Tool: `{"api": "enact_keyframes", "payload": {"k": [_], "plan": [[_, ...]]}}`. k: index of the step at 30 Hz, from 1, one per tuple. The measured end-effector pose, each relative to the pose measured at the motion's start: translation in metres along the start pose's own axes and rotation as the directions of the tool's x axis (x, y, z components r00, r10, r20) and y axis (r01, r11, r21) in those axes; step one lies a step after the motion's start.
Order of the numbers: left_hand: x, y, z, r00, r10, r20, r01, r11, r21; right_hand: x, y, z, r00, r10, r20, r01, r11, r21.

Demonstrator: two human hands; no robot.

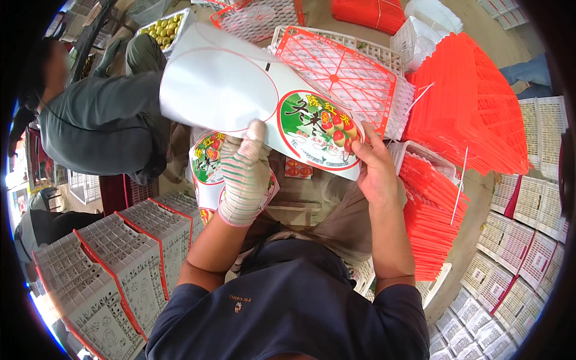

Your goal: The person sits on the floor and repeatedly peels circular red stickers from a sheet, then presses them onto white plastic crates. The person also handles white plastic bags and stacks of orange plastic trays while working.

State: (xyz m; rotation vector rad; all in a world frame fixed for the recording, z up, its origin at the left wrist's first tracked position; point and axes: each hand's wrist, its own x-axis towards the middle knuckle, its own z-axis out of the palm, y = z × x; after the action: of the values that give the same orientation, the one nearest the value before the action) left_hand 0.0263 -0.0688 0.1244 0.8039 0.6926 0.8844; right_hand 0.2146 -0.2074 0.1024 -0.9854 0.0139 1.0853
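Observation:
My left hand (245, 175), in a striped knit glove, pinches the lower edge of a strip of round printed labels (216, 85) between thumb and fingers. The bare right hand (375, 162) grips the strip's right end beside a label with a green ground, red fruit and writing. The strip's left part curls upward and shows blank circles. Below and behind the gloved hand lie more printed labels (207, 159), partly hidden by it. Beyond the strip, a red plastic lattice lid (334, 77) rests on white foam netting over a pale plastic crate (387, 58).
Tall stacks of red lattice lids (459, 103) stand at the right. White crates with red rims (121, 265) line the lower left, and more crates (513, 238) the far right. Another person (103, 121) sits close at the left, near a box of green fruit (164, 30).

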Motion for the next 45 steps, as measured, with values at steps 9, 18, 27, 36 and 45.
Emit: {"api": "enact_keyframes", "payload": {"k": [9, 18, 27, 36, 45], "plan": [[-0.005, -0.016, 0.03, 0.977, 0.164, -0.138, -0.146, 0.981, 0.129, -0.006, -0.01, 0.038, 0.551, -0.529, 0.645, 0.751, -0.022, -0.66], [-0.011, -0.027, 0.026, 0.942, 0.333, -0.046, -0.273, 0.838, 0.472, -0.001, 0.003, 0.069, 0.333, -0.51, 0.793, 0.718, -0.407, -0.564], [-0.004, -0.027, 0.024, 0.904, 0.409, 0.122, -0.376, 0.628, 0.681, -0.005, 0.012, 0.074, 0.408, -0.528, 0.745, 0.594, -0.466, -0.656], [-0.002, -0.03, 0.016, 0.857, 0.449, 0.251, -0.467, 0.472, 0.748, 0.001, 0.013, 0.071, 0.529, -0.52, 0.671, 0.592, -0.341, -0.731], [0.0, -0.028, 0.016, 0.956, 0.291, 0.04, -0.263, 0.788, 0.557, 0.004, 0.01, 0.055, 0.819, -0.403, 0.408, 0.542, 0.313, -0.78]]}}
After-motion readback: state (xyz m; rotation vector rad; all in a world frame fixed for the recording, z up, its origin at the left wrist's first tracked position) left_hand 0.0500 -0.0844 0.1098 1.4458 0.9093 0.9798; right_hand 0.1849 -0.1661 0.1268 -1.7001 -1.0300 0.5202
